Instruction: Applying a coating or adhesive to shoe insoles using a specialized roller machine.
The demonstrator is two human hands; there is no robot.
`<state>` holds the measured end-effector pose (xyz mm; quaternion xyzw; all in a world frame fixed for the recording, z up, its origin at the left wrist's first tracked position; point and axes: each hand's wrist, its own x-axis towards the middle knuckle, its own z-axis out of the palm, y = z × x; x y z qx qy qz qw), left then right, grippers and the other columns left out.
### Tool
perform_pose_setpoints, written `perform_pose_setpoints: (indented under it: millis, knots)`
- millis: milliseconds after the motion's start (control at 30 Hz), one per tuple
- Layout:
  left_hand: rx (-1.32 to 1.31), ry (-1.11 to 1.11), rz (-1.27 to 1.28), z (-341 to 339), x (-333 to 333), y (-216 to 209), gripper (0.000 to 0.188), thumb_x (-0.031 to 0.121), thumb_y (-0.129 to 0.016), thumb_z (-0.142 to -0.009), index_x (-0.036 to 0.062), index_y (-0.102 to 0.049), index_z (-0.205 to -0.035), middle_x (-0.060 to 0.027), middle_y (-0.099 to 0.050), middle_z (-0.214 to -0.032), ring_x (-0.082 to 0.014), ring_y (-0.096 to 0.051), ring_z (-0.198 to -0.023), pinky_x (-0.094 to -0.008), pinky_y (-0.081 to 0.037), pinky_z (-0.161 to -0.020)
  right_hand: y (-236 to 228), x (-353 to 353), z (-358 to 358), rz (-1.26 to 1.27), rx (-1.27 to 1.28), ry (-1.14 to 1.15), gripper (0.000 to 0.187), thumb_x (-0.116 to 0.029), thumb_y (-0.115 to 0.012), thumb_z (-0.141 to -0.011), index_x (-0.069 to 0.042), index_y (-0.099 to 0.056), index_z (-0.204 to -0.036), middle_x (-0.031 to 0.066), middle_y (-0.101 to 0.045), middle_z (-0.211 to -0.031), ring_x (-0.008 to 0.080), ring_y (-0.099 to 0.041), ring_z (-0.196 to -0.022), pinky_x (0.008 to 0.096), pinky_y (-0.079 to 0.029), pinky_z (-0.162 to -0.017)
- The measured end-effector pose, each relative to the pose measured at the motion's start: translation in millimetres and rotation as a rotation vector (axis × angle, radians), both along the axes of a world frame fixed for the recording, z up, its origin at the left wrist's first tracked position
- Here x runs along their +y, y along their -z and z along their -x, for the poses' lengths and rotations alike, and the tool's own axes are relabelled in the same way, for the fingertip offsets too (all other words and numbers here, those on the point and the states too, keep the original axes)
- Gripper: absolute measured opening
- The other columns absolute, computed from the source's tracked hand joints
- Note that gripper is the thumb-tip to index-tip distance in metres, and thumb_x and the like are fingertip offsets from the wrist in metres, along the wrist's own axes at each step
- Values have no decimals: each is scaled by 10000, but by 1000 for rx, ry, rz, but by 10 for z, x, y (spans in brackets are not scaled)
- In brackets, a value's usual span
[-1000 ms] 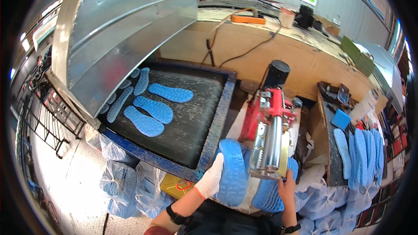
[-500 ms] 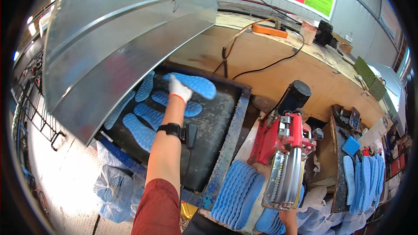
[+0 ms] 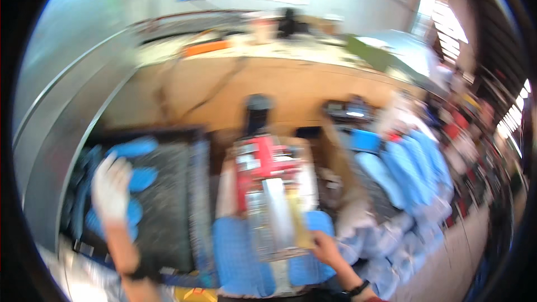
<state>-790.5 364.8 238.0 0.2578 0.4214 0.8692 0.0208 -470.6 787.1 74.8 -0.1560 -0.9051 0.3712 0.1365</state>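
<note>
The whole view is smeared with motion blur, so fine detail is lost; the left hand, in a white glove, hangs over the dark tray at the bench's left side, fingers loosely spread and holding nothing that can be made out; just above it a blue insole lies near the tray's far edge, long axis running roughly left to right, and more blue insoles sit close beside the glove, their outlines too blurred to tell heel from toe; the middle and near part of the tray show bare dark surface, with a raised rim on its right edge; the right hand is bare and rests at the near right corner of the red and silver machine, whether it grips anything I cannot tell; a stack of blue insoles lies at the bench's near edge under the machine, long axes pointing away from the person; another row of blue insoles fans out on the right, crowding that side.
</note>
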Motion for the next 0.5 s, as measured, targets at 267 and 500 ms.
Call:
perform_pose_setpoints:
  millis: [267,500]
  knots:
    - [-218,-652,242,-2692,552,72,381,260,-466,-936,-55,-590,-1109,-116,-603,-807,-210,-559,-692,-302,-466,-650,-2048,-396,-577,174,693,-617,107,-132,-660,-863,-25,-663,-866,81,-641,-816,240,-616,-715,336,-484,-629]
    - [-230,-679,169,-3000,671,-140,365,238,-483,-924,-51,-582,-1124,-124,-609,-824,-218,-568,-695,-304,-483,-645,-2709,-858,-992,370,1248,-1211,219,-198,-576,-934,4,-652,-894,133,-647,-800,209,-608,-599,297,-461,-487]
